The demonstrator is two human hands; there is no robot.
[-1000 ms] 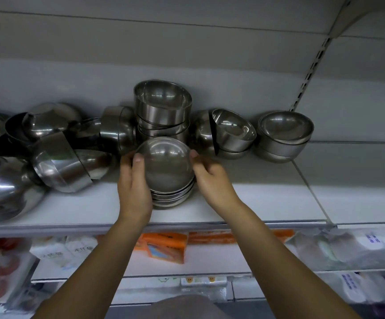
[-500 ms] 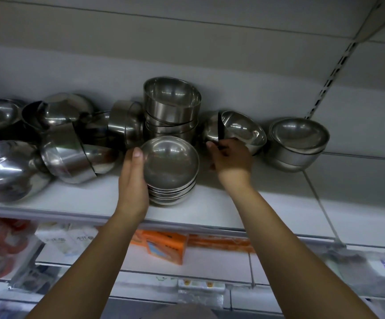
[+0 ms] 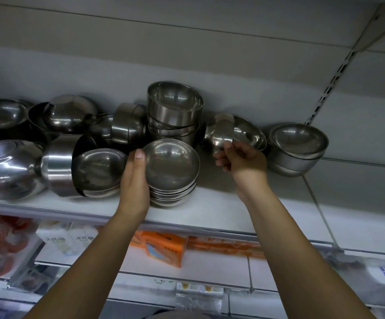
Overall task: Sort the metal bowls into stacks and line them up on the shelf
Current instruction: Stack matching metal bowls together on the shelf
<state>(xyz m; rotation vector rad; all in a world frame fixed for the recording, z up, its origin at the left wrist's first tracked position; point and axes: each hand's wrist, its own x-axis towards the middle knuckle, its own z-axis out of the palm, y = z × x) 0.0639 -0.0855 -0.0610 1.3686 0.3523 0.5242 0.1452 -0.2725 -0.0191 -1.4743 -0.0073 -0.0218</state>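
Observation:
A short stack of shallow metal bowls [image 3: 172, 166] stands near the front of the white shelf [image 3: 212, 210]. My left hand [image 3: 134, 178] lies flat against the stack's left side, thumb at the top rim. My right hand [image 3: 241, 161] pinches the rim of a tipped bowl [image 3: 219, 132] lying on its side behind the stack, nested with another bowl [image 3: 250, 133]. A tall stack of straight-walled bowls [image 3: 175, 113] stands at the back. Two nested bowls [image 3: 298, 146] sit at the right.
A jumble of larger bowls [image 3: 55, 143] lies tipped over the shelf's left half. A slotted upright [image 3: 332, 84] runs up the back wall at right. Below, a lower shelf holds an orange box [image 3: 166, 248] and packaged goods [image 3: 2, 245].
My right hand left the shallow stack, reached back right and took hold of the tipped bowl's rim. My left hand stayed on the stack. The view shifted slightly.

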